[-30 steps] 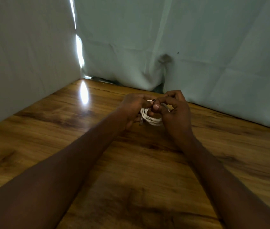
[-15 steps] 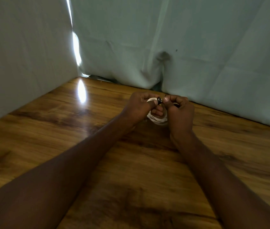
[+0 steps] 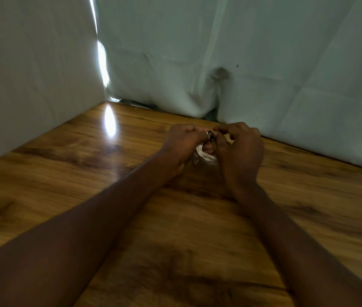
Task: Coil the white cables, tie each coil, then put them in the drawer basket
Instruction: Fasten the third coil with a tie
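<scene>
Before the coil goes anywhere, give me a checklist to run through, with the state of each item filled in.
1. Cable is coiled: ok. The white cable coil hangs in loops between the hands.
2. Both hands hold it: ok. The left hand and the right hand have fingers curled round it.
3. Tie is on the coil: cannot tell. A small dark tie is pinched at the top of the coil; whether it is fastened is too blurred.
4. Coil clear of the wooden table: cannot tell from this angle.
5. Drawer basket is ready: cannot tell. None is in view.
</scene>
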Demonstrator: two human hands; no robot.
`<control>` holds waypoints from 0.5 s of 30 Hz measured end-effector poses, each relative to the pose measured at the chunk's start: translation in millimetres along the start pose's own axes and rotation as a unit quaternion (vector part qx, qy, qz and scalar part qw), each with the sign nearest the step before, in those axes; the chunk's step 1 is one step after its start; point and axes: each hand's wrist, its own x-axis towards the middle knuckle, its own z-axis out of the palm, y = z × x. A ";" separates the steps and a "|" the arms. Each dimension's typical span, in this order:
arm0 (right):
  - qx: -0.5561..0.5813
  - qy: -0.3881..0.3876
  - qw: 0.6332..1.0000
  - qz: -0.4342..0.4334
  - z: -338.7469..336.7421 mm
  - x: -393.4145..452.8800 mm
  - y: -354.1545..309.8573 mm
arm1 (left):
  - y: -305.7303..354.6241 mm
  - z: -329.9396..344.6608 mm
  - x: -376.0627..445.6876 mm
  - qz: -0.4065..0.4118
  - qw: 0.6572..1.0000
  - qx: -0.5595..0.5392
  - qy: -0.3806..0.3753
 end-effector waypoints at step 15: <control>-0.062 -0.046 0.996 0.053 -8.4 -5.8 -7.4 | 3.8 -1.4 -1.9 -0.033 0.998 0.028 0.051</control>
